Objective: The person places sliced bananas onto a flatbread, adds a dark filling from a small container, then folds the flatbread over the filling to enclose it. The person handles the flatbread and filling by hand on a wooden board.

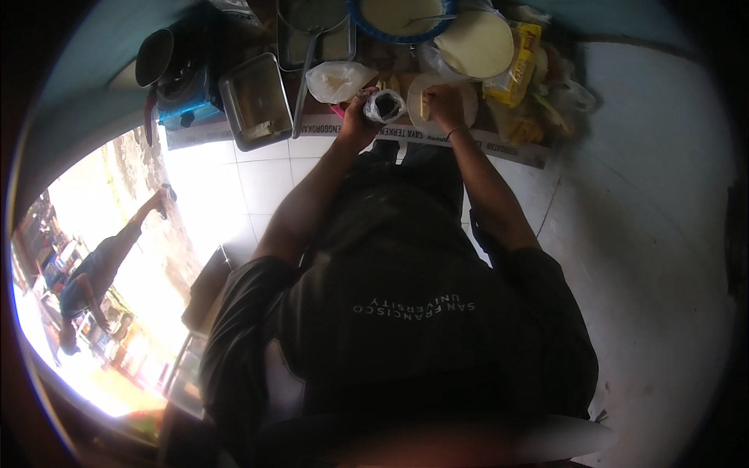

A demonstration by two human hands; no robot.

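Observation:
My left hand (357,123) is wrapped around the side of a clear plastic bag (395,101), its mouth facing up and dark contents showing inside. To its right, my right hand (445,108) reaches over a thin round pale wrapper (466,92) lying flat on the work surface. The fingers close on a pale yellow strip (425,108), perhaps a slice of banana, at the wrapper's left part. More yellowish pieces (390,83) lie just behind the bag. A stack of round pale wrappers (476,45) sits beyond my right hand.
A blue-rimmed basin (360,23) of pale batter stands at the back, with a rectangular metal tray (257,105) and long-handled ladle (306,82) to the left. A stove (187,97) with a dark pan (154,58) is far left. Yellow packaging (524,66) lies right. Someone (94,273) is outside.

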